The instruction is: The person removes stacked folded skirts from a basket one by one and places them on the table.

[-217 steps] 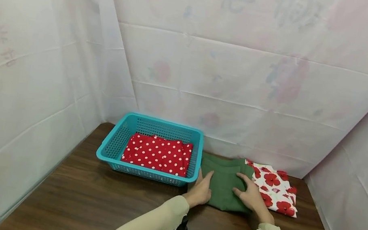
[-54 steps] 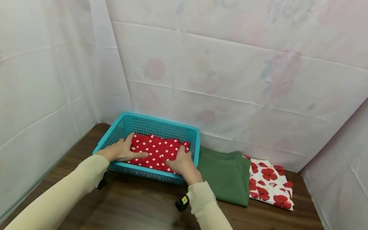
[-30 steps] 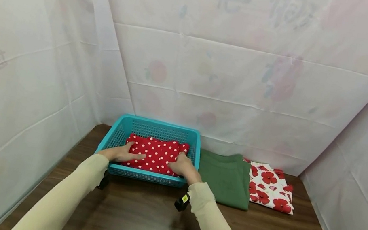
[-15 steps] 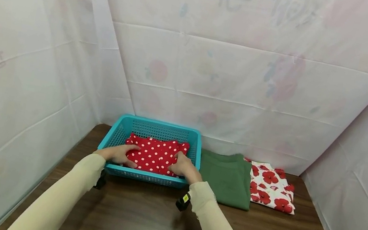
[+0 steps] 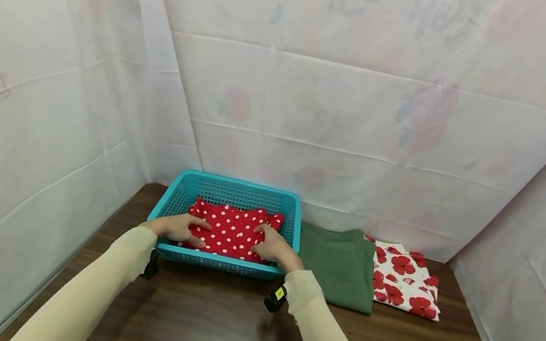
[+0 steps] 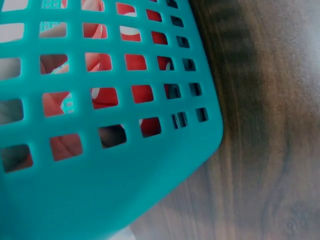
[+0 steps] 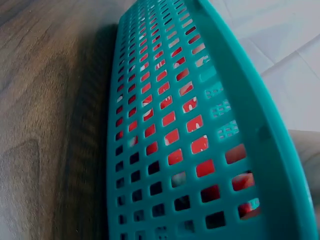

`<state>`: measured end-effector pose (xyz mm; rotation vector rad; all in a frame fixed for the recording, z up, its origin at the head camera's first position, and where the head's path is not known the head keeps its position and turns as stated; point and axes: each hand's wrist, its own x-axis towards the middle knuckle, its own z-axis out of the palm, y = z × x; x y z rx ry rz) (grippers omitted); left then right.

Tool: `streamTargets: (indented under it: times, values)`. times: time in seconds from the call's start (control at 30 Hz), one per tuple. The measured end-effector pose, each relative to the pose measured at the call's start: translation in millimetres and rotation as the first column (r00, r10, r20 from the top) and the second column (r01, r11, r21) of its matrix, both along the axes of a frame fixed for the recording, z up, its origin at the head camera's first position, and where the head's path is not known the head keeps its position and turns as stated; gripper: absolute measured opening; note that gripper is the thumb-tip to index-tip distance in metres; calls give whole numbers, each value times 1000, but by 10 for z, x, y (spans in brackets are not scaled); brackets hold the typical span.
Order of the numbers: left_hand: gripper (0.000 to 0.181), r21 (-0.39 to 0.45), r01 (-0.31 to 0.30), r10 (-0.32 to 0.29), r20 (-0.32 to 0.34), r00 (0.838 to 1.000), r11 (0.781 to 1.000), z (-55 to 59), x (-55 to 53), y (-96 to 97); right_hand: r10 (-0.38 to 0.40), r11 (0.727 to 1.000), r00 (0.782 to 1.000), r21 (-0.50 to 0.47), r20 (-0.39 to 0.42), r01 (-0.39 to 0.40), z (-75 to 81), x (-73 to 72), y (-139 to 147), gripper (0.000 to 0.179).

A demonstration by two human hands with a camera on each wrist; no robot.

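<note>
Folded red cloth with white polka dots [image 5: 232, 230] lies inside a turquoise plastic basket [image 5: 224, 260]. My left hand [image 5: 177, 228] reaches over the front-left rim and rests on the cloth's left end, thumb and fingers spread apart. At the right end, my right hand [image 5: 274, 248] lies on the same cloth with its thumb toward the middle. The basket's perforated wall [image 6: 125, 190] fills much of the left wrist view, with red cloth and parts of fingers showing through the holes. In the right wrist view, the basket's rim [image 7: 260, 115] hides most of that hand.
Right of the basket lies a folded green cloth [image 5: 337, 270], close against its side. Beyond it is a folded white cloth with red flowers [image 5: 404, 282], partly overlapped by the green one. White sheeting [image 5: 349, 111] encloses the dark wooden table [image 5: 213, 324] behind and at both sides.
Earlier both hands were on the green cloth; they have since moved left into the basket. Lately the left thumb has drawn back toward the front rim, while the polka-dot cloth stays nearly in place.
</note>
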<state>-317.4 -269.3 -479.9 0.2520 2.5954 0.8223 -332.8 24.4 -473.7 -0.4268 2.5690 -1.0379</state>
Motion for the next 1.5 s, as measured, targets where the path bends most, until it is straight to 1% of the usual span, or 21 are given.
streamTargets:
  times: [0.1,0.17,0.33,0.47,0.53,0.57,0.63,0.7,0.8,0.87,0.93,1.0,1.1,1.2,1.27,1.33,1.5]
  values:
    - [65,12,-7,7,-3,1000,1000,0,-5,6,9,1000,999,10,-44,-9,-9,-5,0,55]
    - [61,44,-21,21,-1,1000,999,-7,-11,13,4,1000,998,13,-68,-3,-9,-4,-3,54]
    - [51,97,-63,66,-30,997,993,-18,-9,34,-18,1000,995,-25,-99,16,-4,0,-13,53]
    - [49,123,-89,99,-77,992,988,-5,20,60,-23,999,992,-50,-127,16,-3,10,-10,55]
    - [45,143,-105,123,-119,985,984,7,46,77,-22,997,989,-71,-143,12,7,20,4,55]
    - [42,154,-119,142,-149,979,981,8,60,86,-23,996,988,-84,-152,10,13,23,14,55]
    - [36,182,-135,175,-224,959,974,16,96,99,-23,994,985,-110,-172,4,35,28,35,54]
    - [32,209,-151,211,-305,928,966,31,136,106,-33,992,980,-129,-195,8,73,33,57,55]
    - [32,246,-155,245,-396,885,957,84,194,114,-54,986,971,-165,-234,15,159,48,96,52]
    - [34,277,-157,268,-429,863,948,140,229,121,-79,980,960,-197,-267,26,225,60,123,50]
    - [36,316,-171,305,-444,843,933,208,265,135,-106,973,947,-230,-304,36,290,81,155,48]
    - [37,353,-185,340,-451,825,917,280,307,154,-137,964,929,-262,-343,46,345,109,190,47]
    - [39,386,-193,372,-468,802,902,355,365,204,-159,954,911,-297,-382,43,405,166,261,47]
    - [40,411,-173,374,-480,794,895,398,429,270,-154,949,901,-315,-405,20,457,240,359,46]
    - [41,433,-163,379,-477,793,886,417,478,317,-141,950,897,-313,-419,3,486,281,429,46]
    - [41,456,-150,381,-471,796,877,430,524,367,-130,949,893,-314,-431,-14,523,335,503,47]
    - [42,490,-119,379,-475,794,864,459,597,546,-148,944,876,-329,-459,-14,588,480,706,50]
